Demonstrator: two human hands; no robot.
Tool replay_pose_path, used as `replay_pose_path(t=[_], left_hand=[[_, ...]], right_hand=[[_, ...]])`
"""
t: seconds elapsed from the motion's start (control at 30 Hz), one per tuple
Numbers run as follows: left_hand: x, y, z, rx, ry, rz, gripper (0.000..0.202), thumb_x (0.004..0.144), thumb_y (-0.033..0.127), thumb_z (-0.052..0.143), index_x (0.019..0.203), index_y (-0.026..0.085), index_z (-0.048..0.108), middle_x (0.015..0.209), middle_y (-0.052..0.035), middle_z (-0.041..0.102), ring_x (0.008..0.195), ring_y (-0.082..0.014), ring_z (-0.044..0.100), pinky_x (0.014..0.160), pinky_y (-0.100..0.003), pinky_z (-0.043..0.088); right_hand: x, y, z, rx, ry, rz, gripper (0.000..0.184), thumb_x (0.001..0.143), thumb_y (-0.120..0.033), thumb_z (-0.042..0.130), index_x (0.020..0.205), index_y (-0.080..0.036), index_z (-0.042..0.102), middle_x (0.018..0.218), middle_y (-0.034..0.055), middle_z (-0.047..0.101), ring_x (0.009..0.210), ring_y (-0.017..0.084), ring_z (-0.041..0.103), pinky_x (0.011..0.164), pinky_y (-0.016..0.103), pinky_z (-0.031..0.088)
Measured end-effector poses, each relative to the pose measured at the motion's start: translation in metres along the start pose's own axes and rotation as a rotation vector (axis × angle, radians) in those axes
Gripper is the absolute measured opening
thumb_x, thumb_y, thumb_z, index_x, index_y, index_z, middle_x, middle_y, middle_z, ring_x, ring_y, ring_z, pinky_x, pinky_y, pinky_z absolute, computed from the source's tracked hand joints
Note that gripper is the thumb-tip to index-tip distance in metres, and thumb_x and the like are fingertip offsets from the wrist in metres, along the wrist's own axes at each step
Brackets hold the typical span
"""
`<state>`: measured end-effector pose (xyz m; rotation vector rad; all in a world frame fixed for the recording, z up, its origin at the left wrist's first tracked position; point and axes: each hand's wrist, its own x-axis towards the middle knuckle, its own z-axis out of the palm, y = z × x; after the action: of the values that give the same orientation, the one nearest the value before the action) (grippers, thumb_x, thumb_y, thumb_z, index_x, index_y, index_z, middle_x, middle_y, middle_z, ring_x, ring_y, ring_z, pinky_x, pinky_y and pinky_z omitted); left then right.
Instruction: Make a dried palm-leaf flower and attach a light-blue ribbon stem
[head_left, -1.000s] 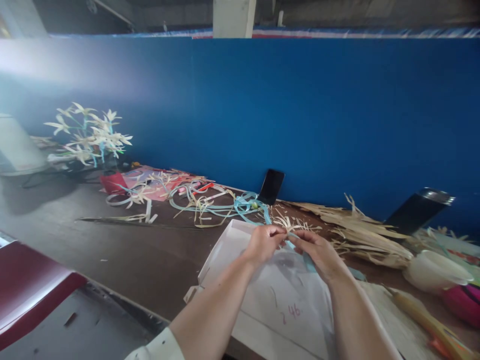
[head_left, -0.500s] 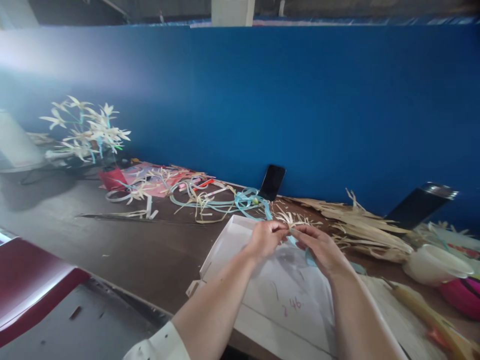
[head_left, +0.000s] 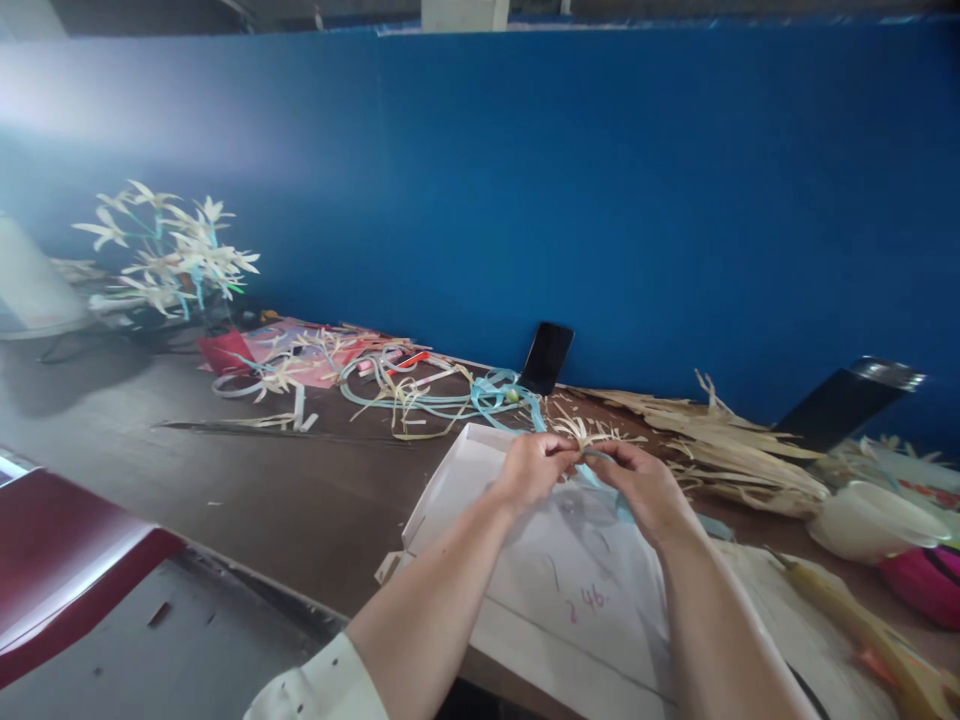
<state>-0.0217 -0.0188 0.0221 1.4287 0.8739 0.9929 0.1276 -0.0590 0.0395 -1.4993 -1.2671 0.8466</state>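
Observation:
Over a white box lid (head_left: 517,590), my left hand (head_left: 534,468) is closed in a pinch at the base of a small flower of cream-coloured dried strips (head_left: 583,432). Its narrow petals fan out upward, past the fingertips. My right hand (head_left: 634,482) meets the left from the other side, thumb and finger pinching a light blue ribbon (head_left: 595,478) close to the flower's base. Part of the ribbon hangs below the right fingers. The fingers cover the exact spot where ribbon and flower meet.
Behind the hands a phone (head_left: 547,357) leans on the blue partition (head_left: 450,200). Dried husk leaves (head_left: 742,455), a dark flask (head_left: 840,405) and a white bowl (head_left: 874,520) are on the right. Coiled blue cord (head_left: 420,408) and a finished flower arrangement (head_left: 180,250) stand left.
My right fingers have shifted slightly at the flower's base, and the ribbon there shows more between the hands. Both hands keep their pinch. The whole view has moved a little.

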Motion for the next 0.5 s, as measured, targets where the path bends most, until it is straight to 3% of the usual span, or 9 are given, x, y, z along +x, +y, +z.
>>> replay_pose_path(t=[0.5], left_hand=[[0.0007,-0.0076,-0.0019,0.109,0.020,0.052,0.027,0.073,0.033,0.057,0.087,0.013,0.070,0.065,-0.0005,0.062,0.059,-0.0092,0.053,0.058,-0.020,0.042]], right_hand=[[-0.0004,0.0022,0.0032,-0.013,0.013,-0.015,0.032,0.064,-0.042,0.070,0.087,-0.021,0.070,0.086,0.0029,0.070,0.083,0.021,0.061,0.075,0.030,0.043]])
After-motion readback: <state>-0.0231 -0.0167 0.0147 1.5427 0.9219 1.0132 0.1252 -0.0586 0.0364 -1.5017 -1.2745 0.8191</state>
